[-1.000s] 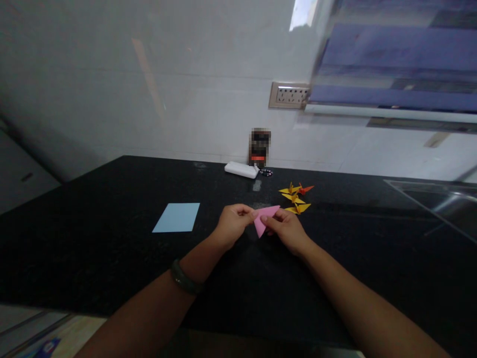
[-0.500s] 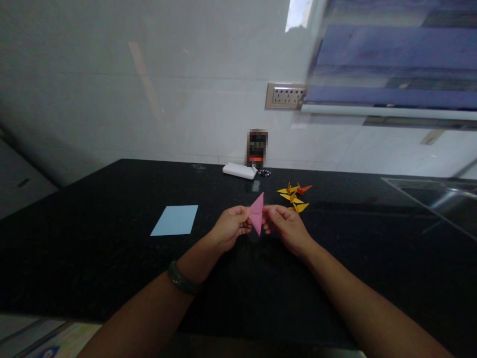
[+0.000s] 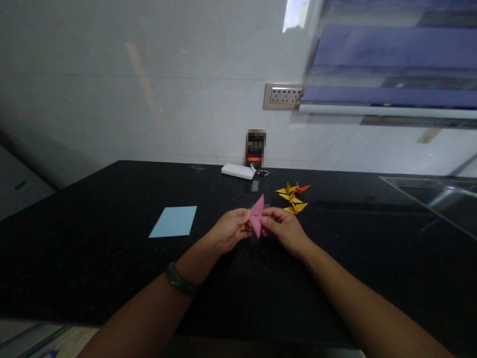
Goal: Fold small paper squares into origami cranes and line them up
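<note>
On my feed, a blue sheet (image 3: 173, 222) lies left of centre. Mid-frame, the left hand (image 3: 233, 230) pinches folded pink paper (image 3: 256, 217), more upright than a second ago; the right hand's (image 3: 286, 231) fingers grip its right edge. Far right, the sink's (image 3: 419, 203) contents are unclear.

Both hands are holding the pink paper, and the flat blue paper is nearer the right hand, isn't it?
Not the right hand: the head view shows the flat blue paper nearer the left hand. Both hands are holding the pink paper, yes.
</note>
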Tool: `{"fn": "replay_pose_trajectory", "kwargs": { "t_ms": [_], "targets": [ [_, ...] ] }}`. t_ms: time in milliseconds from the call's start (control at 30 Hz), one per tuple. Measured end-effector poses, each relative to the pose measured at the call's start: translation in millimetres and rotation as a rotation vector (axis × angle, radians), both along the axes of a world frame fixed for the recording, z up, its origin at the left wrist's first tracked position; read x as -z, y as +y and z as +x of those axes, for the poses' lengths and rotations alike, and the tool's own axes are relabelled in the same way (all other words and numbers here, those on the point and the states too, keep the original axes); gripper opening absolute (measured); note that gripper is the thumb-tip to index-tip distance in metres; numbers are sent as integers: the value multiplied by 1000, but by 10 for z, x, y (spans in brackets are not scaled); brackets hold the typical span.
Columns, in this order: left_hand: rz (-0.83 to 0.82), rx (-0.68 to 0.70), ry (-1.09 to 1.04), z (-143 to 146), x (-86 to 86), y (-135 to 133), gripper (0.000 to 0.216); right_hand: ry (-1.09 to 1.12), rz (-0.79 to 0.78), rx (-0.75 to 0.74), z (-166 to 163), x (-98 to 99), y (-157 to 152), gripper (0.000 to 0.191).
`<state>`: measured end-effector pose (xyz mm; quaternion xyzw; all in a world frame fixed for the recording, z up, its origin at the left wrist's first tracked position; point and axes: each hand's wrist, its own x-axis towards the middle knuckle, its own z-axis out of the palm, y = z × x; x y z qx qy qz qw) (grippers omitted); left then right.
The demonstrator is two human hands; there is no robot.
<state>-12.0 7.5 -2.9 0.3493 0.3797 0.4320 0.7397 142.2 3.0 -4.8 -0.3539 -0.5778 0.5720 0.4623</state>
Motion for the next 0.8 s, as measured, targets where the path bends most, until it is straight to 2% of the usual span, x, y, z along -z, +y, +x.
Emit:
{"fn": "replay_pose_trajectory", "kwargs": {
  "t_ms": [333, 467, 533, 667, 800],
  "targets": [
    [-8, -36, -28, -9, 1, 8, 6, -10, 1, 8, 8, -18, -2, 17],
    [12, -67, 10, -12, 8, 14, 7, -57, -14, 97, 15, 8, 33, 14],
    [58, -39, 92, -11, 25, 10, 10, -76, -8, 137, 17, 33, 58, 12],
    [160, 85, 272, -1, 48, -22, 19, -153, 83, 154, 39, 84, 104, 11],
    [117, 151, 307, 22, 26, -50, 32, -310, 253, 170, 68, 116, 119, 13]
  ]
}}
